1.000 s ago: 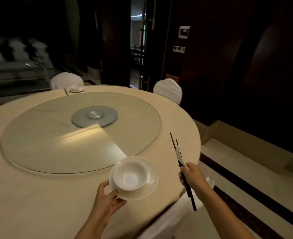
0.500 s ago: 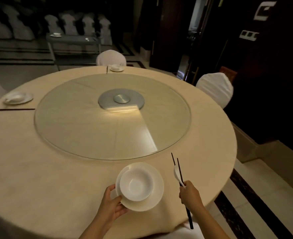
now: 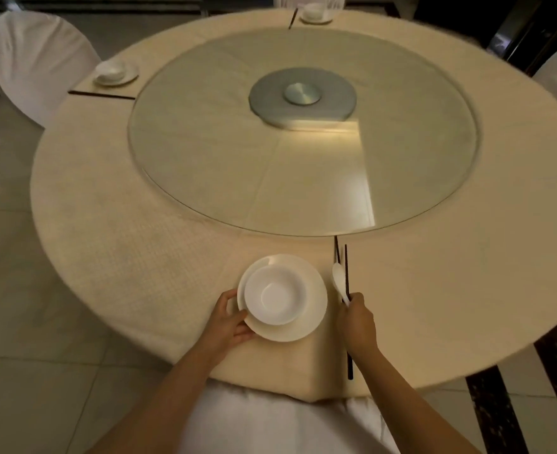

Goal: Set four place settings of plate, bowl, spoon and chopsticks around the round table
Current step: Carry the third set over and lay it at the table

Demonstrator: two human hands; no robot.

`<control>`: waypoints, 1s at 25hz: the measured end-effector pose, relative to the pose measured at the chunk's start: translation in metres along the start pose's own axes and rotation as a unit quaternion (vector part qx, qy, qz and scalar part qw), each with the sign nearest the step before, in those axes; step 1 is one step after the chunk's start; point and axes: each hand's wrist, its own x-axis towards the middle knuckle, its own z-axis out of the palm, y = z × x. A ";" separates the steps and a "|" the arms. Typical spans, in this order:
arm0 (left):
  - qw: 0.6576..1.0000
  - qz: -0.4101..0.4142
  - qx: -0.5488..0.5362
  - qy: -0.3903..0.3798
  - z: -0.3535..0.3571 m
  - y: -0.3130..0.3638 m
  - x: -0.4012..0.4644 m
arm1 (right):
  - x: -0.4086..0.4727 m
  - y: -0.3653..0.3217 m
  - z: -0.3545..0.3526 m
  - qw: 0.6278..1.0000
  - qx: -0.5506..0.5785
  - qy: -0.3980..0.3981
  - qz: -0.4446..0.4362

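Now the dark slender chopsticks, pinched with the white ceramic spoon in the right hand, point lengthwise away just right of the round white plate, whose edge the left hand grips.

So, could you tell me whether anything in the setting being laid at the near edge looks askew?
Slightly. The bowl sits off-centre on the plate, pushed toward the left hand gripping the rim. The chopsticks in the right hand splay apart at the far tips, with the spoon alongside them. Nothing spilled or damaged shows.
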 end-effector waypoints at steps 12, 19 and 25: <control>0.982 0.089 0.155 0.063 0.014 0.006 0.003 | 0.021 0.017 0.004 0.964 -0.244 0.049 -0.093; 0.925 0.080 0.352 0.119 0.003 0.007 0.007 | 0.025 0.037 -0.011 0.969 -0.186 0.085 -0.139; 0.913 0.127 0.313 0.230 0.002 0.017 0.005 | 0.040 0.035 -0.010 0.994 -0.028 0.072 -0.077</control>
